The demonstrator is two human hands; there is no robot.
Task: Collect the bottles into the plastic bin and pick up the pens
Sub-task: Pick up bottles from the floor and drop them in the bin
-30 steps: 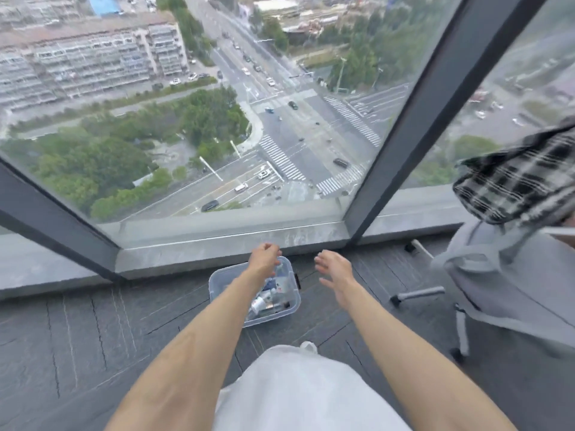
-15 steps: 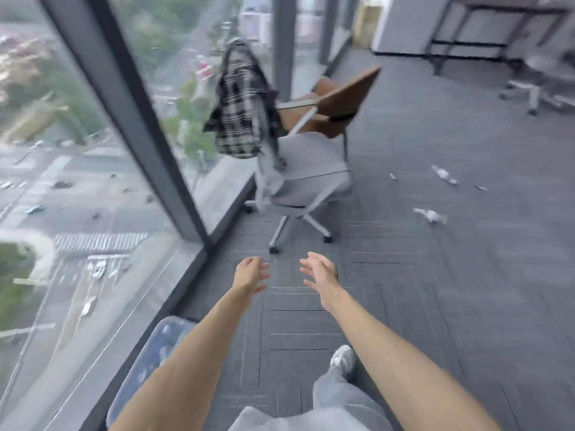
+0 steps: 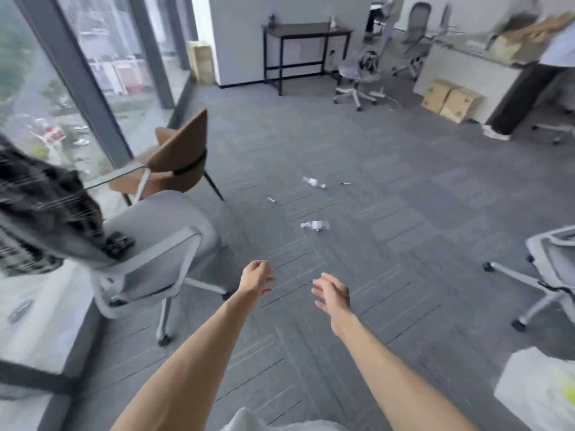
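Observation:
Two small clear bottles lie on the grey carpet ahead: the nearer bottle (image 3: 315,225) and the farther bottle (image 3: 314,182). A dark pen (image 3: 345,183) lies just right of the farther bottle, and a second pen (image 3: 272,200) lies to the left between the two bottles. My left hand (image 3: 255,279) and my right hand (image 3: 332,293) are stretched out in front of me above the floor, fingers apart, holding nothing, well short of the nearer bottle. The plastic bin is out of view.
A grey office chair (image 3: 155,244) with a plaid garment (image 3: 37,206) stands close on my left, a brown chair (image 3: 177,157) behind it by the window. Another chair (image 3: 550,269) is at right, a white bag (image 3: 538,390) lower right. A person (image 3: 529,98) stands far right by cardboard boxes (image 3: 451,99).
My view has swung right, away from the window and the bin, into the room. The bin has left the frame. Both hands stay empty and spread.

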